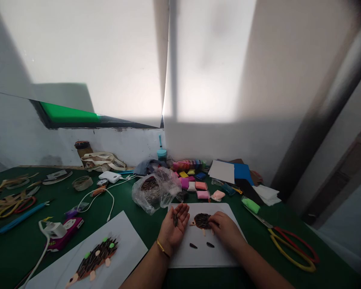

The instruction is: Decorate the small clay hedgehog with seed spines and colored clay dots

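Observation:
My left hand point(173, 226) is cupped palm up above the white board point(180, 257), with a dark striped sunflower seed point(175, 219) lying in the palm. My right hand point(225, 230) rests on the right side of a small brown clay hedgehog point(202, 220) stuck with seeds, and its fingertips are partly hidden. Below the hedgehog, two loose seeds point(193, 245) lie flat on the board, apart from both hands.
A plastic bag of seeds point(147, 196) lies behind the board. Several clay packets point(192, 184) sit beyond it, and yellow-and-red scissors point(291, 249) lie to the right. A larger seed-covered hedgehog point(93, 257) sits on white paper at left, on the green table mat point(333, 261).

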Demonstrator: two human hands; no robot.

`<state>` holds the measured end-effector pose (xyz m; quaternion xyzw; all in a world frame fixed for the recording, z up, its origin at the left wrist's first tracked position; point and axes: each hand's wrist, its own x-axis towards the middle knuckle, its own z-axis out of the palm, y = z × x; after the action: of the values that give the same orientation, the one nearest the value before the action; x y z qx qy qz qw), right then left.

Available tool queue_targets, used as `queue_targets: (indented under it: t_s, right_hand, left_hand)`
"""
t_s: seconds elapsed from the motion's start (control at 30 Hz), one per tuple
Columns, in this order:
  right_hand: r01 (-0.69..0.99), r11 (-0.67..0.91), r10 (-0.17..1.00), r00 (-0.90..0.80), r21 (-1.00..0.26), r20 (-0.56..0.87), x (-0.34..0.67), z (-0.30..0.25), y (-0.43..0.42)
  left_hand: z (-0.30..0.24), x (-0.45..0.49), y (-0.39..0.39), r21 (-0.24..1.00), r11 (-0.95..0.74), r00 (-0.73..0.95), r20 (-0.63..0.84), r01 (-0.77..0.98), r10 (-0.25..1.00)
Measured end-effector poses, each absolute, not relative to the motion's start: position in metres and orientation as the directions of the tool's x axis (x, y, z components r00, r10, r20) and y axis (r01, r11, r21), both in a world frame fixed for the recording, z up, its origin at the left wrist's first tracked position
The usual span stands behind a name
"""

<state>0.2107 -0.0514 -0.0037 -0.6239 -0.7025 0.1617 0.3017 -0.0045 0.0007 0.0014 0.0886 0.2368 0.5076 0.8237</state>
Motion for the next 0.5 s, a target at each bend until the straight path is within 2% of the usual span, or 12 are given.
queue_targets:
  t_s: [0.2, 0.4, 0.5]
  right_hand:
    - [0.754, 0.263, 0.939, -0.056, -0.602, 0.339, 0.203, 0.008, -0.057]
    - [0.697, 0.501, 0.845, -0.265, -0.513, 0.465, 0.162, 0.031, -0.052]
    - [0.683, 0.55, 0.817, -0.32, -0.48, 0.48, 0.143, 0.035, -0.043]
  left_hand:
    - [0.0, -0.006, 0.001, 0.362, 0.513, 0.435, -0.276, -0.779, 0.857]
    - [0.001, 0.003, -0.01, 0.348, 0.629, 0.605, -0.191, -0.695, 0.773]
    - [0.002, 0.007, -0.015, 0.33, 0.659, 0.635, -0.195, -0.676, 0.748]
